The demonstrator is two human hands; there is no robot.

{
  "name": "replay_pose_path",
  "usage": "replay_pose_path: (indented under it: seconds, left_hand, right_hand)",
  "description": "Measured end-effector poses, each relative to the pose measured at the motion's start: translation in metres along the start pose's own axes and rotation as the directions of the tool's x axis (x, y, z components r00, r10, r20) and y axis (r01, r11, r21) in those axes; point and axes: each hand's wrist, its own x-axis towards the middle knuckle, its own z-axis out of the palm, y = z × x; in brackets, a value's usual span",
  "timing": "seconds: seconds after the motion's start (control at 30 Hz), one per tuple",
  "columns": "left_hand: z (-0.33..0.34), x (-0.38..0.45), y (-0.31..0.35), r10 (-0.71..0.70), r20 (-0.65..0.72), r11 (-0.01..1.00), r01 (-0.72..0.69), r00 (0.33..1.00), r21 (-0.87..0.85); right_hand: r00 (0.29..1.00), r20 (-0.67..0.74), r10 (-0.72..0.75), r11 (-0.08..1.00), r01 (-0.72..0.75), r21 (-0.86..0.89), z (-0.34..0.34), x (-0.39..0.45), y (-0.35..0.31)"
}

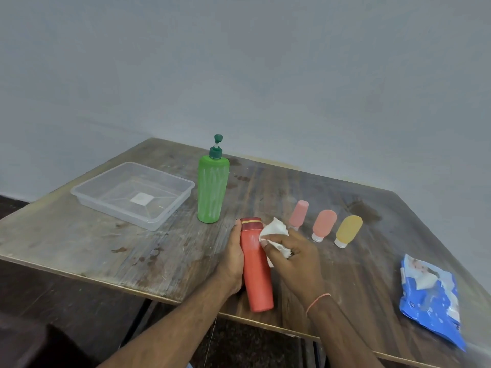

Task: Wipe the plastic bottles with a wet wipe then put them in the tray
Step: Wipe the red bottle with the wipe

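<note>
1. From the head camera we look down on a worn wooden table (164, 251) set against a plain grey wall.
2. Our left hand (232, 258) has its grip wrapped around a red bottle (256, 272), held tilted near the table's 6 o'clock edge, cap pointing to 12 o'clock.
3. Our right hand (295, 257) pinches a crumpled white wet wipe (276, 235) closed in its grip and presses it against the bottle's upper right side.
4. A clear tray (183, 193) sits at 10 o'clock and holds no bottles yet.
5. A green pump bottle (212, 192) stands upright just right of the tray.
6. Three small tubes, pink (299, 213), coral (322, 224) and yellow (346, 231), stand cap-down in a row at 1 o'clock.
7. A blue wipes pack (431, 298) lies at 4 o'clock.
8. We judge the risks: the wet bottle could slip from our left grip and fall off the near edge, or our right elbow could topple the small tubes.
</note>
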Motion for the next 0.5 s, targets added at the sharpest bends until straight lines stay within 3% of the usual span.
replay_pose_path:
  seconds: [0.13, 0.27, 0.43, 0.5]
  left_hand:
    - [-0.0003, -0.0013, 0.0004, -0.002, 0.011, 1.0, 0.002, 1.0, -0.022]
    - [0.0029, -0.0012, 0.0001, -0.007, 0.013, 1.0, 0.008, 1.0, -0.019]
    - [0.0026, -0.0045, 0.0032, 0.002, -0.009, 1.0, -0.002, 1.0, -0.018]
    - [0.0042, -0.0031, 0.0035, 0.006, -0.014, 1.0, -0.006, 1.0, -0.013]
  right_hand:
    - [0.994, 0.095, -0.062, 0.998, 0.06, 0.026, -0.0016, -0.0035, 0.002]
    - [1.0, -0.005, 0.016, 1.0, -0.016, 0.01, -0.0025, 0.0043, 0.0037]
    - [0.992, 0.112, -0.063, 0.997, 0.058, 0.05, -0.0023, -0.0004, 0.0018]
    - [0.996, 0.083, -0.04, 0.999, 0.038, 0.022, -0.0057, 0.002, 0.0029]
